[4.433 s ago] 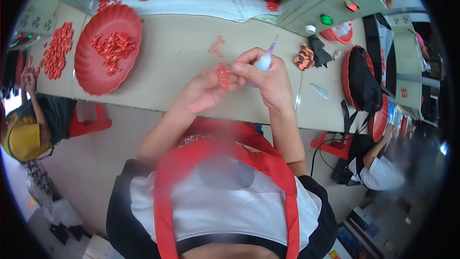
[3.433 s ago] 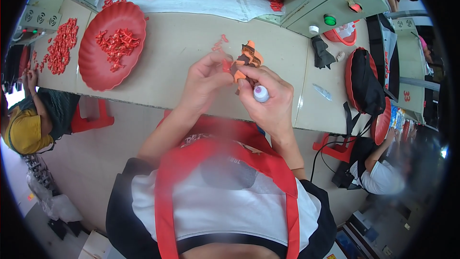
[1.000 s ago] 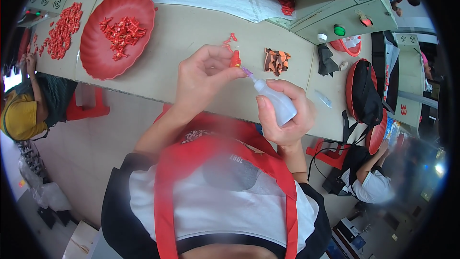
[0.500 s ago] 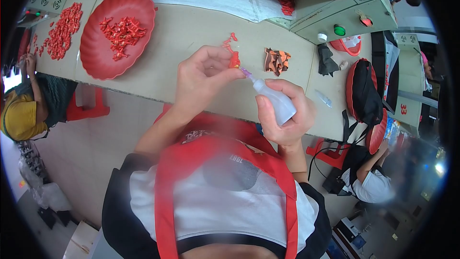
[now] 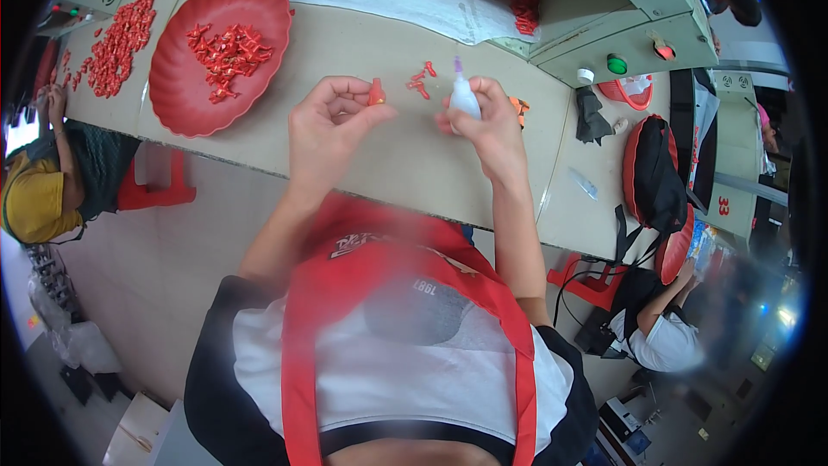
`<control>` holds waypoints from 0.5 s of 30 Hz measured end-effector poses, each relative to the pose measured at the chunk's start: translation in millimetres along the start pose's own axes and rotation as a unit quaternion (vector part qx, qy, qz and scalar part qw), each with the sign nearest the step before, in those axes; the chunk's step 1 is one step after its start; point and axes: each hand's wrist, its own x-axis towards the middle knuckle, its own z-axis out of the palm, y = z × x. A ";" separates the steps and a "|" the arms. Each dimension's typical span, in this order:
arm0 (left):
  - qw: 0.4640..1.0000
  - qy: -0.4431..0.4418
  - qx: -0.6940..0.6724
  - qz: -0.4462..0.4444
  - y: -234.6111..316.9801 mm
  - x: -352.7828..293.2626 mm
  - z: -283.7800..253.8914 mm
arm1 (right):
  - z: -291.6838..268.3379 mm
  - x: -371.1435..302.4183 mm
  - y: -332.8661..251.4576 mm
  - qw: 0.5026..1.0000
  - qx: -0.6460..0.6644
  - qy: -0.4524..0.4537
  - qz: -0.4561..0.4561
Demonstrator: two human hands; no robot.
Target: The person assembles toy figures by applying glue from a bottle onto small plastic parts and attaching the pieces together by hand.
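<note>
While the left hand (image 5: 326,131) pinches a small red piece (image 5: 376,93), the right hand (image 5: 495,131), apart, grips a white bottle (image 5: 464,99) right of loose red bits (image 5: 419,84).

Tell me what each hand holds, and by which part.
Left hand: a small red piece, pinched near its lower end. Right hand: a white bottle, held around its body, with its purple tip free.

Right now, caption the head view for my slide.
Left hand pinches a small red piece; right hand grips a squeeze bottle.
</note>
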 end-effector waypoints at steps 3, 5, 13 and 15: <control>1.000 -0.003 -0.012 -0.015 -0.1 -3.8 1.8 | 3.7 43.6 14.8 0.939 -0.336 0.053 -0.050; 1.000 -0.003 -0.017 -0.011 -2.2 -5.9 3.9 | 16.2 60.9 -2.1 0.910 -0.412 0.031 -0.019; 1.000 -0.017 -0.024 -0.011 -3.7 -5.9 5.1 | 17.9 85.1 -8.0 0.810 -0.584 -0.045 0.018; 1.000 -0.024 -0.012 -0.016 -4.7 -5.3 6.2 | 8.2 76.1 -1.8 0.844 -0.536 -0.018 -0.029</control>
